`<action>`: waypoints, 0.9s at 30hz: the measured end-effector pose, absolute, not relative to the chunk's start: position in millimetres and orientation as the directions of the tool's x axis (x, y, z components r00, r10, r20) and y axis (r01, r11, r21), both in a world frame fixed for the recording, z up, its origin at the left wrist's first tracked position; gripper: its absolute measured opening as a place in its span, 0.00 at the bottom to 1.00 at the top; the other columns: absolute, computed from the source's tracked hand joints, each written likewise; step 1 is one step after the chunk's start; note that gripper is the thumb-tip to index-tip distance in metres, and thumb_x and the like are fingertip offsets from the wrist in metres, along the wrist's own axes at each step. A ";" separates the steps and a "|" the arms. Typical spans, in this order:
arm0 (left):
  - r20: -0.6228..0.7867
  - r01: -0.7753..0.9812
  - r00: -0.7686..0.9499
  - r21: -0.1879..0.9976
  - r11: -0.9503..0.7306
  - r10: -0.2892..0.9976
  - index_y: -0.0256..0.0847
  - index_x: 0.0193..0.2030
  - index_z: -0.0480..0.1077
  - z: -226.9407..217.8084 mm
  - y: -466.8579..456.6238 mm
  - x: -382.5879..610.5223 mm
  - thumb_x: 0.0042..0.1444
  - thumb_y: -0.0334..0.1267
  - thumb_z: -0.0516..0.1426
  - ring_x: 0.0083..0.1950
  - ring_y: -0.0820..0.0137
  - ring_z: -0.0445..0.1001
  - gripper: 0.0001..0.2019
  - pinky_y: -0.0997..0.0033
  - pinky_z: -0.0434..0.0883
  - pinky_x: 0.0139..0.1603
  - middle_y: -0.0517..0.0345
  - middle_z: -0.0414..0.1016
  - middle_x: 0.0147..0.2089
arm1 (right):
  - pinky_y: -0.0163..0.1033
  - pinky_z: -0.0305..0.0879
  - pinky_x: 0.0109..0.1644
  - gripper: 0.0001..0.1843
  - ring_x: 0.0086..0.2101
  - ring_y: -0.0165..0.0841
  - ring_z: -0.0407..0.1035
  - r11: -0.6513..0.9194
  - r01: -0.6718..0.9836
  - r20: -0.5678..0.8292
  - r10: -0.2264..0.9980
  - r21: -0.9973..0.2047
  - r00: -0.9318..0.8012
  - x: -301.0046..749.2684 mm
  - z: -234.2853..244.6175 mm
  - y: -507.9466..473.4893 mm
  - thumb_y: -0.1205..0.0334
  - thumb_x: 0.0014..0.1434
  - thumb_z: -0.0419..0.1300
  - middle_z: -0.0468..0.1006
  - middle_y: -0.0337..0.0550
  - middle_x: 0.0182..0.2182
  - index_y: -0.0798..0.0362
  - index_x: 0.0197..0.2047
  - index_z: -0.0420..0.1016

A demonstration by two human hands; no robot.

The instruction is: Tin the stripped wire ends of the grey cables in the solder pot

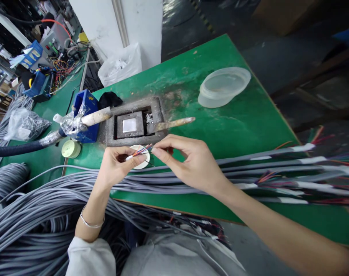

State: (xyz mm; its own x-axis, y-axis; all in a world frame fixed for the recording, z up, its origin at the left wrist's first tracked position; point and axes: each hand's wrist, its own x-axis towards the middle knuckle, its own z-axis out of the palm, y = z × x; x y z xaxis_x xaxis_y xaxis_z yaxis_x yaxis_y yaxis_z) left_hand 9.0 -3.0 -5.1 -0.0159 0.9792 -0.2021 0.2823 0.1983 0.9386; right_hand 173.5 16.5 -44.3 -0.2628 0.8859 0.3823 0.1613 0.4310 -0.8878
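My left hand [117,163] is closed on the end of a grey cable, whose thin coloured wires [142,151] fan out past the fingertips. Close to the right, my right hand [188,159] pinches at the tips of these wires, thumb against forefinger. Under the wires sits a small round white container [139,163], partly hidden by my left hand. Just beyond both hands is a solder pot [105,132] with a shiny square [129,125] of what looks like molten metal. A flat tool with a worn handle [177,123] lies across its right side.
Grey cables [151,180] run across the green table's [220,138] front, with stripped ends at right. A clear plastic tub [220,92] stands at back right. Left of the pot are a taped hose nozzle [96,117], a blue bin [86,132] and a pale round tin [71,148].
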 end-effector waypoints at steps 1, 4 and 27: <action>-0.194 0.270 -0.019 0.944 0.191 0.981 0.35 0.21 0.76 -6.0 -3.2 9.1 0.37 0.40 0.67 0.24 0.74 0.64 0.09 0.73 0.61 0.27 0.59 0.72 0.21 | 0.34 0.62 0.28 0.08 0.24 0.28 0.66 0.423 0.156 0.376 0.889 -0.893 -0.262 173.1 -44.7 16.3 0.67 0.56 0.57 0.75 0.40 0.23 0.54 0.27 0.73; -0.173 0.233 -0.025 0.957 0.174 0.985 0.36 0.19 0.74 -9.1 -3.9 9.4 0.37 0.44 0.67 0.23 0.75 0.62 0.13 0.73 0.61 0.26 0.59 0.70 0.20 | 0.33 0.63 0.28 0.08 0.24 0.28 0.67 0.407 0.139 0.366 0.896 -0.903 -0.251 171.5 -45.7 15.4 0.66 0.56 0.57 0.76 0.40 0.23 0.54 0.26 0.72; -0.152 0.174 -0.129 0.969 0.173 0.980 0.38 0.19 0.76 -14.8 -15.2 10.1 0.35 0.45 0.68 0.24 0.73 0.64 0.12 0.72 0.63 0.26 0.58 0.72 0.21 | 0.35 0.64 0.28 0.03 0.24 0.29 0.69 0.127 -0.214 0.192 0.928 -0.969 -0.318 167.1 -46.8 14.3 0.65 0.46 0.64 0.77 0.39 0.21 0.52 0.22 0.78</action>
